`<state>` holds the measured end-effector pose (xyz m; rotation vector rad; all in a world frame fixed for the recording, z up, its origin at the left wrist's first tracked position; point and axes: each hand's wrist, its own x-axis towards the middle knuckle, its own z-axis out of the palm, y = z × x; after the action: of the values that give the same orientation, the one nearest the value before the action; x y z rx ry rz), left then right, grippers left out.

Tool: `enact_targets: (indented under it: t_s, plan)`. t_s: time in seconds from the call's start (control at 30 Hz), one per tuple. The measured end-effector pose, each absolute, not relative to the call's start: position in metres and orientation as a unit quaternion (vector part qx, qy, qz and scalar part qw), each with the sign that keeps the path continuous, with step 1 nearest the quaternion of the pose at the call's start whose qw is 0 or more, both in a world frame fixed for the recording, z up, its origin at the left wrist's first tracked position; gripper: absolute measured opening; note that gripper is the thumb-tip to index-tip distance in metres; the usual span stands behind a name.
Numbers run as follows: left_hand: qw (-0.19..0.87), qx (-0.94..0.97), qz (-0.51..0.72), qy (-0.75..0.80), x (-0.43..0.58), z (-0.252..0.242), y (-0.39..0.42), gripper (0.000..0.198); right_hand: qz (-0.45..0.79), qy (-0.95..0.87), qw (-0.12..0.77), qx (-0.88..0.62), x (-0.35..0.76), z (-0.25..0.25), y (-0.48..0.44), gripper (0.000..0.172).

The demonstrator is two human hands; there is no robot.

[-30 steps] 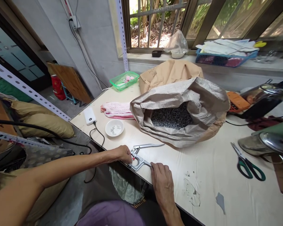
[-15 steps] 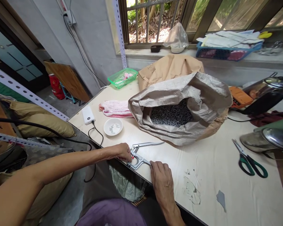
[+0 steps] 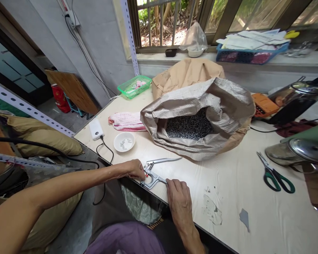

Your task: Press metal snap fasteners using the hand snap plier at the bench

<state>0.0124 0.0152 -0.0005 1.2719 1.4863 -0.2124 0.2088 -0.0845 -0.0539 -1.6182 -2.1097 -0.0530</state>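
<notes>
Silver snap pliers (image 3: 159,170) lie at the near edge of the pale table (image 3: 241,183), handles spread apart. My left hand (image 3: 134,170) is closed in a pinch at the plier's jaw end; what its fingertips hold is too small to see. My right hand (image 3: 178,199) rests on the table edge with its fingers curled onto the lower handle. A small white bowl (image 3: 124,141) with several tiny light pieces sits just beyond my left hand. Behind the pliers an open woven sack (image 3: 198,116) holds a heap of small dark metal parts.
Green-handled scissors (image 3: 275,175) lie at the right. A white power bank (image 3: 95,128) with a black cable, a folded pink cloth (image 3: 127,121) and a green basket (image 3: 134,86) stand at the left rear. Metal kettles (image 3: 296,102) and an orange object (image 3: 263,104) crowd the right. A blue tray (image 3: 250,56) sits on the sill.
The view has shifted slightly; both hands stay at the pliers, the right fingers now closer on the lower handle.
</notes>
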Motion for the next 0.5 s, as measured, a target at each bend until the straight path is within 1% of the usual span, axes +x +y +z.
enact_targets:
  t_s: [0.1,0.23,0.33,0.43,0.5]
  plan:
    - [0.545,0.543,-0.120,0.627,0.015,0.004,0.015,0.017,-0.021,-0.770,0.233,-0.594,0.209,-0.054,-0.085,0.017]
    - [0.488,0.588,-0.138,0.630,0.022,0.015,0.015,0.009,-0.020,-0.769,0.222,-0.599,0.208,-0.055,-0.085,0.018]
    - [0.444,0.636,-0.134,0.617,0.024,0.018,0.012,0.003,-0.016,-0.770,0.214,-0.601,0.208,-0.054,-0.084,0.022]
    - [0.424,0.650,-0.094,0.624,0.021,0.014,0.005,0.004,-0.017,-0.775,0.213,-0.594,0.207,-0.049,-0.083,0.029]
    - [0.451,0.639,-0.032,0.622,0.017,0.009,-0.001,0.003,-0.022,-0.767,0.223,-0.601,0.205,-0.046,-0.084,0.034]
